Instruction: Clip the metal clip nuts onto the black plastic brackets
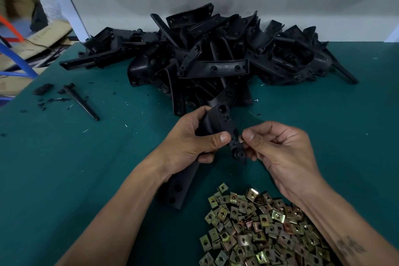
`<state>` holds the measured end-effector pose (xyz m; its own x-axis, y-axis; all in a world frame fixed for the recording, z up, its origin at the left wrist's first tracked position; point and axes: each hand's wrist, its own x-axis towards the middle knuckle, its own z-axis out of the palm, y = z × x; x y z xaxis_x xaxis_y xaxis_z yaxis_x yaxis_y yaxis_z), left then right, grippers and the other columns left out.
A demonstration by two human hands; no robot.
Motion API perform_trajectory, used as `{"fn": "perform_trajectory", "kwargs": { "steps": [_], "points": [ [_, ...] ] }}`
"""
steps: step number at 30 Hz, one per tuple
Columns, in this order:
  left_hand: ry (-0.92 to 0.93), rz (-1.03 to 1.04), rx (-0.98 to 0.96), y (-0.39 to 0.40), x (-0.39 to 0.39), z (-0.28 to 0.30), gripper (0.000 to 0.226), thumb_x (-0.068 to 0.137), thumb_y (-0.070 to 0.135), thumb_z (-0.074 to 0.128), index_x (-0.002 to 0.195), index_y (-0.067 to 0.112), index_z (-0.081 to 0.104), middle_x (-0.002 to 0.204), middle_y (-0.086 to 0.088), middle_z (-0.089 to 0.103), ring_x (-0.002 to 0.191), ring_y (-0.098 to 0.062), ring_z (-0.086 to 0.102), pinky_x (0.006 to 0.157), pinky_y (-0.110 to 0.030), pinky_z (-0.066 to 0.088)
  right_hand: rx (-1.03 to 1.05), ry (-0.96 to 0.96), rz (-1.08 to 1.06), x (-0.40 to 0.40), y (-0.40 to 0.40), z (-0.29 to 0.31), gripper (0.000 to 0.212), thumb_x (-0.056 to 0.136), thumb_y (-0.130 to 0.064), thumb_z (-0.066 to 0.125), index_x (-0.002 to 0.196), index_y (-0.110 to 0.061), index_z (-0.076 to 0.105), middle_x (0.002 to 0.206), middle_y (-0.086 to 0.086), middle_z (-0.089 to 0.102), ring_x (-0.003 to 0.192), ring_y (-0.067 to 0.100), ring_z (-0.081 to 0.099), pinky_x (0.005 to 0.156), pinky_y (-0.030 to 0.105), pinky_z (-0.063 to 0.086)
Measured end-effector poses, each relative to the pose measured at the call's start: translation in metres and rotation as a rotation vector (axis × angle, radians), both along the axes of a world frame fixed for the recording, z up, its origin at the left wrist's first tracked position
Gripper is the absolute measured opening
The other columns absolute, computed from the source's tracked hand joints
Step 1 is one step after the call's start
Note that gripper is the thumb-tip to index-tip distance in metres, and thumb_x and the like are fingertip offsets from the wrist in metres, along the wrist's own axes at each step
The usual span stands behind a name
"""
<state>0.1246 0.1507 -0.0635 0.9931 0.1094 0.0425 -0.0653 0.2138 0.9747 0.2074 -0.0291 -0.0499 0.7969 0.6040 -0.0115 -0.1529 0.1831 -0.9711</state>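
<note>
Black bracket (218,123): gripped at frame centre by the left hand (190,142), its lower end partly hidden behind the wrist. Right hand (280,147): thumb and forefinger are pinched at the bracket's edge; a clip nut between them is barely made out. Clip nut heap (259,231): lower right, cut off by the frame and overlapped by the right forearm. Bracket pile (207,56): upper centre, on green table (86,157).

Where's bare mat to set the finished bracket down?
Free: the green mat left of the left hand, below the loose black rod; also the right side, between the bracket pile and the right hand. Crowded: the back centre under that pile, and near right, where clip nuts lie heaped.
</note>
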Motion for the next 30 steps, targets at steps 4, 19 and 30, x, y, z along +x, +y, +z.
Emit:
{"fn": "perform_trajectory", "kwargs": {
  "steps": [4, 19, 30],
  "points": [
    [0.001, 0.012, 0.005, 0.0, 0.0, 0.001, 0.031, 0.087, 0.013, 0.071, 0.111, 0.007, 0.052, 0.075, 0.01, 0.062, 0.055, -0.003, 0.048, 0.044, -0.018, 0.037, -0.033, -0.038, 0.021, -0.002, 0.0, -0.002, 0.019, 0.068, -0.032, 0.082, 0.078, -0.015, 0.08, 0.08, 0.013, 0.075, 0.07, 0.022, 0.065, 0.064, 0.026, 0.055],
    [0.022, 0.053, -0.016, -0.001, -0.001, 0.004, 0.044, 0.087, 0.013, 0.068, 0.118, -0.009, 0.044, 0.073, 0.0, 0.062, 0.054, -0.004, 0.053, 0.043, -0.019, 0.036, -0.113, -0.324, 0.081, -0.01, -0.01, -0.004, 0.042, 0.07, -0.046, 0.089, 0.105, -0.029, 0.074, 0.093, 0.005, 0.075, 0.087, 0.017, 0.071, 0.083, 0.025, 0.057],
    [0.028, 0.021, -0.042, 0.0, 0.0, 0.001, 0.045, 0.083, 0.022, 0.075, 0.116, 0.004, 0.05, 0.075, -0.003, 0.061, 0.055, -0.007, 0.052, 0.044, -0.021, 0.036, -0.365, -0.748, 0.018, -0.008, -0.007, -0.003, 0.036, 0.075, -0.062, 0.073, 0.084, -0.029, 0.062, 0.072, -0.004, 0.064, 0.067, 0.019, 0.062, 0.059, 0.031, 0.051]
  ]
}}
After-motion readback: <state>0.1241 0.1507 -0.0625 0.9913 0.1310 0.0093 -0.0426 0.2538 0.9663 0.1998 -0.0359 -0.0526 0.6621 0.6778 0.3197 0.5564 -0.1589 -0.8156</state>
